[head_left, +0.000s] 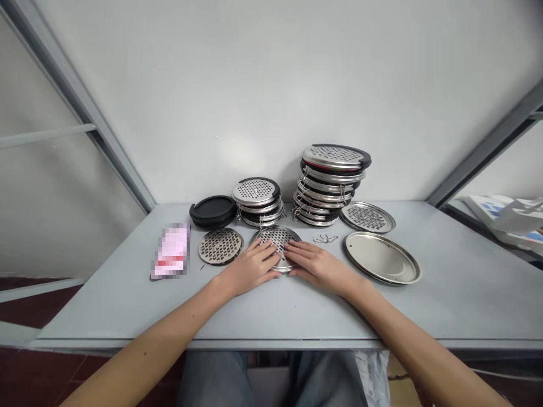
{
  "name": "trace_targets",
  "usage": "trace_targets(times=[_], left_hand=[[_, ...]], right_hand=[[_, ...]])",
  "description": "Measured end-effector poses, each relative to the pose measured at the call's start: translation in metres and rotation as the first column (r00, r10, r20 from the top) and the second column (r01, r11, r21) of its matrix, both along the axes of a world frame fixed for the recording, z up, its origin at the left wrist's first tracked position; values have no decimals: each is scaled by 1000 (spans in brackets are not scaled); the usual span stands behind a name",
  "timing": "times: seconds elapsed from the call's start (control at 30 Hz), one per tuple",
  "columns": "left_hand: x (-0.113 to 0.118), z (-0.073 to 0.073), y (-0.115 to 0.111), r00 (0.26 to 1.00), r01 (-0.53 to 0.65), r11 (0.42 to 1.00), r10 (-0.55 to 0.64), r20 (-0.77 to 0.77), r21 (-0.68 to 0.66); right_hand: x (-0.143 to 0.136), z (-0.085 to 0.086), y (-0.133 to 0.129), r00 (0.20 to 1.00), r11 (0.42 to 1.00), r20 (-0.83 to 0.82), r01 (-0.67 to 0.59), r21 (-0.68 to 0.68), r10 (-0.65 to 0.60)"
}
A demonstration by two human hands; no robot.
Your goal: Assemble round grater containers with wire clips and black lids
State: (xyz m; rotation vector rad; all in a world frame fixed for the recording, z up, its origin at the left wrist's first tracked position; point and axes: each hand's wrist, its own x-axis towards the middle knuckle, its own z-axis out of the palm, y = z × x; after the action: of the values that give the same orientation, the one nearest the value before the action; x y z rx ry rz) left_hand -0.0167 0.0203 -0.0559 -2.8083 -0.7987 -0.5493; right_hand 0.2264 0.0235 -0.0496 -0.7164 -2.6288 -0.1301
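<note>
In front of me on the table is a round perforated metal grater disc (278, 234) with a shiny rim. My left hand (255, 264) lies over its left half, fingers stretched across the holes and the thumb along the near rim. My right hand (316, 262) rests likewise on the right half, its thumb close to the left one. Both hands touch the disc from above, and their fingers hide much of it. Left of my left hand is a loose grater plate (220, 246). Several small wire clips (326, 238) lie beyond my right hand.
Behind stand a short stack (258, 198) and a taller stack (331, 183) of round graters with black rims and wire clips. Black rings (213, 210) and a blurred pink packet (172, 251) are left. Right lie a shallow metal lid (382, 257) and another grater disc (368, 217).
</note>
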Motion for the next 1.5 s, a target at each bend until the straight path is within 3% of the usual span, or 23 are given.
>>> trace_targets(times=[0.4,0.67,1.0,1.27,1.5], left_hand=[[-1,3,-2,977,3,990,27,211,-141],[2,3,-5,962,-33,983,80,261,-178],[0,7,-6,963,-30,971,91,252,-237],[2,6,-7,943,-38,948,139,303,-315],[4,7,-7,941,-3,961,97,325,-277]], right_hand=[[-4,4,-4,1000,996,3,30,80,-31],[-5,3,-4,998,992,27,49,113,-53],[6,5,1,992,996,-119,32,-84,-42],[9,6,4,993,995,-114,18,-94,-28],[7,8,3,989,993,-144,14,-121,-31]])
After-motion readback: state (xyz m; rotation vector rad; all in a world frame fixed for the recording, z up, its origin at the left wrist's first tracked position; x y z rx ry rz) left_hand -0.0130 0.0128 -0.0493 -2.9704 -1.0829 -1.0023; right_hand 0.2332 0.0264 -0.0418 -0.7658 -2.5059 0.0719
